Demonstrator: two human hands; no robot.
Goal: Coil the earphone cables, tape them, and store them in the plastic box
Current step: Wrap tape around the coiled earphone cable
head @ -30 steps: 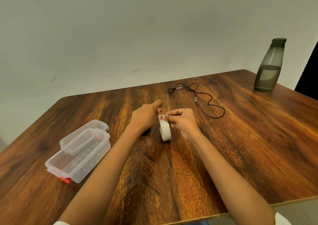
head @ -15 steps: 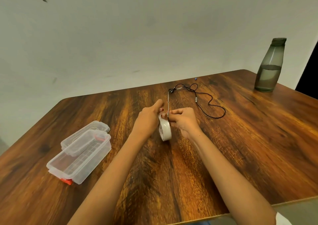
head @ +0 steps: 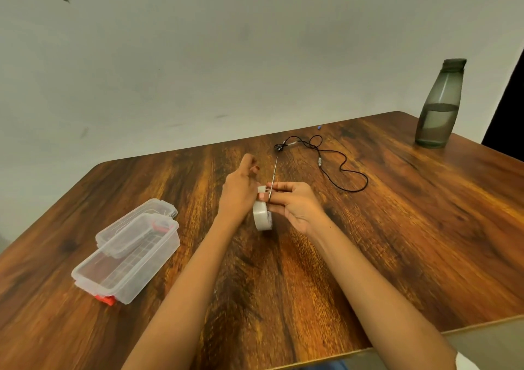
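Pinching the pulled-out strip of a glossy white ring-shaped tape roll (head: 262, 219), the left hand (head: 239, 192) meets the right hand (head: 296, 204), whose curled fingers grip slim steel scissors (head: 274, 171). The thin black earphone cable (head: 320, 162) lies loosely snaked near the far edge of the wood-grain desk (head: 397, 228). The clear rectangular plastic box (head: 127, 265) sits open by the left edge.

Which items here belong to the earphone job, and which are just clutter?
Job:
- tape, left hand on its strip
- scissors, in right hand
- earphone cable, uncoiled
- box, open
- lid

Lying about:
- bottle
- small blue bit
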